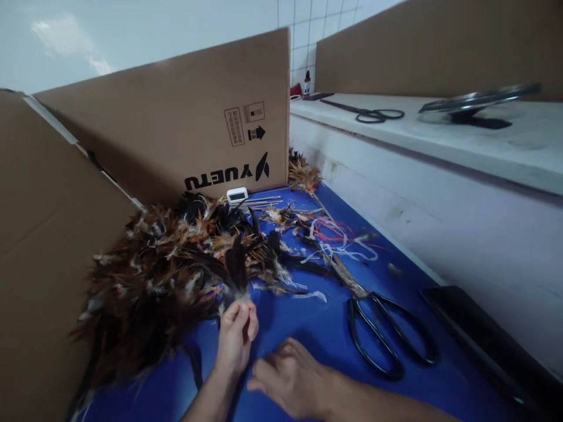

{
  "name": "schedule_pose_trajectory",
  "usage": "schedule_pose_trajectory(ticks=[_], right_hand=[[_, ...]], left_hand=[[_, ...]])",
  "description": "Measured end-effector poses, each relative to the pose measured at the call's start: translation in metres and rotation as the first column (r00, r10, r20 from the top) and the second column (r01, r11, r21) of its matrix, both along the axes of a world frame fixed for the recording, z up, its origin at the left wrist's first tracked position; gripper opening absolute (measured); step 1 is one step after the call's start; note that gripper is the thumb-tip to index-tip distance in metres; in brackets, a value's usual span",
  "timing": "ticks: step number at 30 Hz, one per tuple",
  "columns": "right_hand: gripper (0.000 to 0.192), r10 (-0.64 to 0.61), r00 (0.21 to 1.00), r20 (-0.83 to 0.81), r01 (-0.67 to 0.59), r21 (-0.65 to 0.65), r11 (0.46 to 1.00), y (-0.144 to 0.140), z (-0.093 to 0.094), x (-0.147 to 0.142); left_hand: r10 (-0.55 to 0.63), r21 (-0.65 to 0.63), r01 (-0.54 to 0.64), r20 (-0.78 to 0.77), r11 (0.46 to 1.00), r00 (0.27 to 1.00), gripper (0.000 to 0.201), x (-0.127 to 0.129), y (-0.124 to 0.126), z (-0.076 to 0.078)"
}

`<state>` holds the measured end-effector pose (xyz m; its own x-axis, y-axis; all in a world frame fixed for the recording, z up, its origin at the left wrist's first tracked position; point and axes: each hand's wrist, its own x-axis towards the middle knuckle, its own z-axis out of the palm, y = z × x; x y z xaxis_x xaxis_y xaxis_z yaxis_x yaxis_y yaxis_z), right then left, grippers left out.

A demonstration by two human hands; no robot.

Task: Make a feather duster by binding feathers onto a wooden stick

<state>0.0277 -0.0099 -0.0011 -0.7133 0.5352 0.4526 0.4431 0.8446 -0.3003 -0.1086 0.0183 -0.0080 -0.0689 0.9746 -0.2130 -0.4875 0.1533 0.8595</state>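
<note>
My left hand [236, 339] pinches a dark feather [237, 266] near its fluffy pale base, and the feather points up and away from me. Close to its right, my right hand [288, 378] is closed with the fingers curled in; whether it holds anything is hidden. A large heap of brown and black feathers [162, 258] lies left of and beyond my left hand. To the right rest big black-handled scissors [373, 310], their blades partly among the feathers. Behind them are tangled white and red strings [338, 237].
Cardboard boxes [176, 117] wall the blue table [281, 328] at the left and back. A white ledge [440, 135] on the right bears smaller scissors [373, 114]. Thin sticks [264, 202], a small white device [237, 195] and a long black object [475, 334] lie on the table.
</note>
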Motion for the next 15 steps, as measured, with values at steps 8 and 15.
schedule_pose_trajectory(ticks=[8, 15], right_hand=[[0.03, -0.021, 1.0, 0.011, 0.02, 0.123, 0.992, 0.019, 0.018, 0.011], [0.031, -0.028, 0.999, -0.026, 0.032, 0.152, 0.988, 0.018, 0.021, 0.009]], left_hand=[[-0.022, -0.163, 0.045, 0.135, 0.986, 0.991, 0.025, 0.0, -0.017, 0.0], [0.035, -0.16, -0.011, 0.147, 0.987, 0.989, 0.024, -0.001, -0.018, 0.004]])
